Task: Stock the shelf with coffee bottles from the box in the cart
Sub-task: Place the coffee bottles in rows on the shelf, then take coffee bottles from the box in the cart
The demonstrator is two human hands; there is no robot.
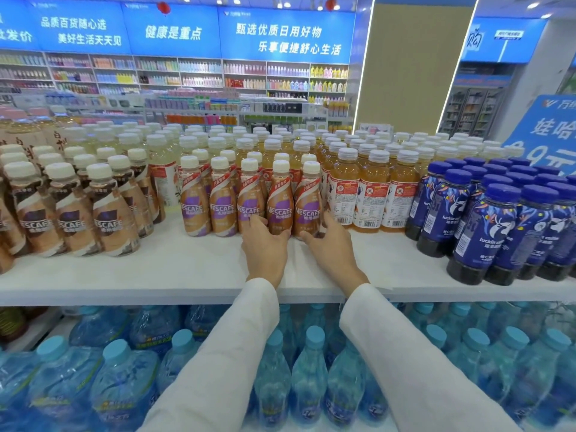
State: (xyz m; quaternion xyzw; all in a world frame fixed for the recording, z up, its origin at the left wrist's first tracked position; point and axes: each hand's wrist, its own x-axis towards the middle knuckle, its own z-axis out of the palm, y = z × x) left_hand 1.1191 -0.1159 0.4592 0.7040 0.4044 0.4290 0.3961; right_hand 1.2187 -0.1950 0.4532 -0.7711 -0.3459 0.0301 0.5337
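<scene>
A row of purple-and-brown Nescafe coffee bottles with cream caps stands at the middle of the white shelf. My left hand wraps the base of the fourth bottle, which stands upright on the shelf. Beside it, my right hand holds the base of the rightmost bottle, which leans slightly to the left. Both arms wear white sleeves. The box and the cart are out of view.
Brown Nescafe bottles fill the shelf's left side. Orange tea bottles stand right of my hands, then blue luckin coffee bottles. Packs of water bottles fill the shelf below. Bare shelf surface lies in front of the purple row.
</scene>
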